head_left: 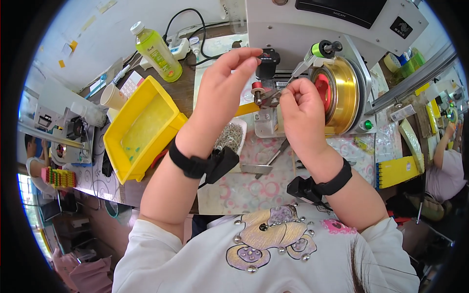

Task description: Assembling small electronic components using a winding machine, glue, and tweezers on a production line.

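My right hand's [304,108] fingers look pressed together by the metal part [269,99], upper centre: likely stiff, slick, best held by edges; left hand's [222,83] pinch I can't tell

Two hands are in view, one bare left hand [222,80] and one bare right hand [305,105], with two black wrist straps [184,163], one large yellow rectangular plastic tray [146,107], one white-capped bottle of yellow-green drink [159,56], one pale paper cup [113,96] and one small red spool [257,85].

machine [288,29] cut off above, tray [244,131] partly hidden, anything between right fingers [300,89] unclear
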Available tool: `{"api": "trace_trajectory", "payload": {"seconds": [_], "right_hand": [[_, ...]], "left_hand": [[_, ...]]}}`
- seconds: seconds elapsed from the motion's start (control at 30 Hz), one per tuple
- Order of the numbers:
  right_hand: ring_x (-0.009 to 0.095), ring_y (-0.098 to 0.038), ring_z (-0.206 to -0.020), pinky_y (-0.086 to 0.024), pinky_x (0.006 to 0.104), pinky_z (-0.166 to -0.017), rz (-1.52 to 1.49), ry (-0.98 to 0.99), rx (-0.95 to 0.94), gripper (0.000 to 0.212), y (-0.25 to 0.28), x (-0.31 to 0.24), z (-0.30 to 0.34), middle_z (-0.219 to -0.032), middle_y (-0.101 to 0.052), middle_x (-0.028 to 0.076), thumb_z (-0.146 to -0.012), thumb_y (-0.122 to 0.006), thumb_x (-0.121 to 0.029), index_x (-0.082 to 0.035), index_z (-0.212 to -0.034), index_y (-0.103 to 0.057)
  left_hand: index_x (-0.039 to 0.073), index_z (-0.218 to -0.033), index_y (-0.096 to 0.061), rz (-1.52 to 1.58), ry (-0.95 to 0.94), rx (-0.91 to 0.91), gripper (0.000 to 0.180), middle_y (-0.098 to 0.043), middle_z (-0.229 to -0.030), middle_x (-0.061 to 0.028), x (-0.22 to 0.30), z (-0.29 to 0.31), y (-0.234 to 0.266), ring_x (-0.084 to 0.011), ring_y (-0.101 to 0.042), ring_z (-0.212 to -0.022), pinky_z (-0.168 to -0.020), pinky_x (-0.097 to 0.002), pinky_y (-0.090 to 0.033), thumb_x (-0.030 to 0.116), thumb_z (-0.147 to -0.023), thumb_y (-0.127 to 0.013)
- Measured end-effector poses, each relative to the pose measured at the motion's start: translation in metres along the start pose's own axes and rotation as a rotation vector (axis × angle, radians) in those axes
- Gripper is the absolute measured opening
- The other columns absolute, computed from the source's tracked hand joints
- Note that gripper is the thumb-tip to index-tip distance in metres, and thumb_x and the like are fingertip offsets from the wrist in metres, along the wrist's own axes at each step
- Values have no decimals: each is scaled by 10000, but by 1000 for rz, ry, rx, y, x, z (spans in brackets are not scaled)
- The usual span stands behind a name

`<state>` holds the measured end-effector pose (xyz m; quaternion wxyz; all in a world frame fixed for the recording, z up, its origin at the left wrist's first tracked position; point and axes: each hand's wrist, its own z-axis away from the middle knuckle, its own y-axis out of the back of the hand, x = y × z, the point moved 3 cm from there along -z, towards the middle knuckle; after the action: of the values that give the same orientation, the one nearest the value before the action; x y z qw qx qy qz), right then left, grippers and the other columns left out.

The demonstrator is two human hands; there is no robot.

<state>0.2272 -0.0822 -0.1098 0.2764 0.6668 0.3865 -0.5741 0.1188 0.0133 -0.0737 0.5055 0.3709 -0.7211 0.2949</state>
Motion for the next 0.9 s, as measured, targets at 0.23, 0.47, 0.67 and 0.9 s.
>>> {"api": "trace_trajectory", "payload": {"seconds": [0.23,0.47,0.67,0.9], "right_hand": [[64,-479,-648,-407,238,-580,72,38,6,80,3,5,-3,-710,-521,3,-841,-552,-84,-27,-844,-496],[44,-447,-636,-371,215,-551,-74,-36,-25,56,4,7,-2,-714,-501,-23,-855,-534,-71,-41,-843,-488],[38,-344,-583,-260,196,-495,-299,-251,-125,101,5,6,2,-684,-429,-36,-884,-462,-160,-82,-826,-490],[51,-347,-586,-263,198,-503,-371,-268,-164,121,13,7,-2,-669,-415,-20,-882,-443,-178,-94,-815,-496]], "left_hand": [[-23,-934,-626,197,271,-80,482,-626,-857,-124,-65,-14,-9,-165,-581,-758,-655,-274,-465,390,-960,-377],[-11,-942,-635,314,344,-178,684,-598,-810,-51,-62,-9,-19,-81,-498,-602,-535,-200,-375,554,-942,-249],[14,-875,-641,367,418,-277,723,-589,-767,-32,-67,-9,-17,-91,-506,-631,-577,-221,-391,604,-929,-225],[28,-887,-634,308,393,-301,749,-592,-798,-21,-66,-11,-24,-79,-479,-615,-531,-205,-342,638,-908,-200]]}}
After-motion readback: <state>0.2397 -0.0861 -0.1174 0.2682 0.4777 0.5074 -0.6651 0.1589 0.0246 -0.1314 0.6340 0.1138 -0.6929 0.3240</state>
